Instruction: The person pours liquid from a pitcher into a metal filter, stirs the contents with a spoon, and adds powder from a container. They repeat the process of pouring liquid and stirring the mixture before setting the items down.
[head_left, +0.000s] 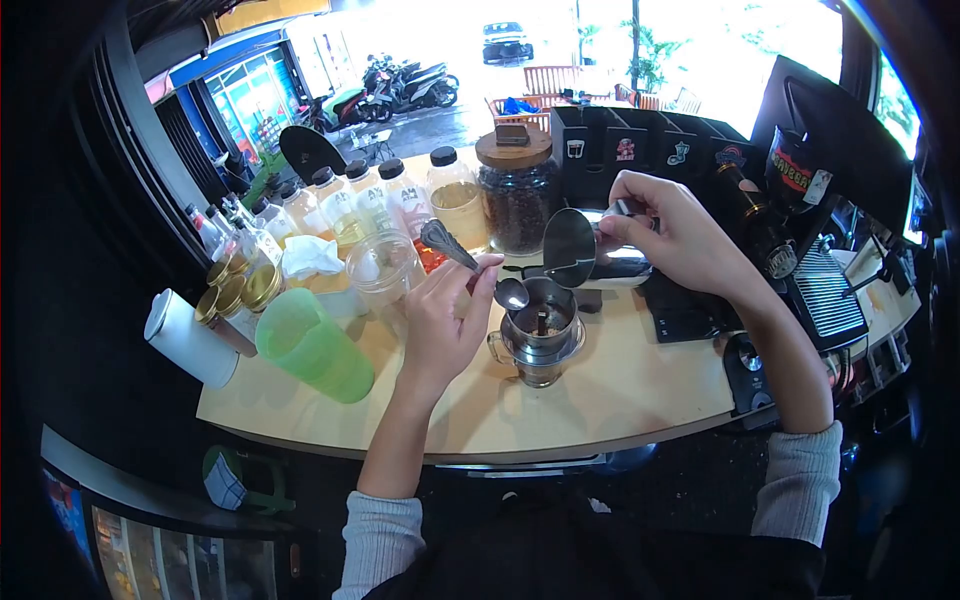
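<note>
My left hand (452,315) is closed on a metal spoon (512,293), its patterned handle rising behind the fingers. The spoon's bowl hangs beside the rim of a metal drip coffee filter (541,325), which has a post in its middle and what look like grounds inside. This filter sits upright on a clear glass cup (540,373). With my right hand (672,232) I grip a shiny metal cup (572,248) by its handle. The cup is tipped on its side behind and above the filter, its round end toward the left. What is inside it I cannot make out.
A jar of coffee beans (518,205) with a wooden lid stands behind. To the left are a green tumbler (315,345), a clear plastic cup (383,265) and several bottles (345,215). A black organizer (645,150) and an espresso machine (830,295) stand right.
</note>
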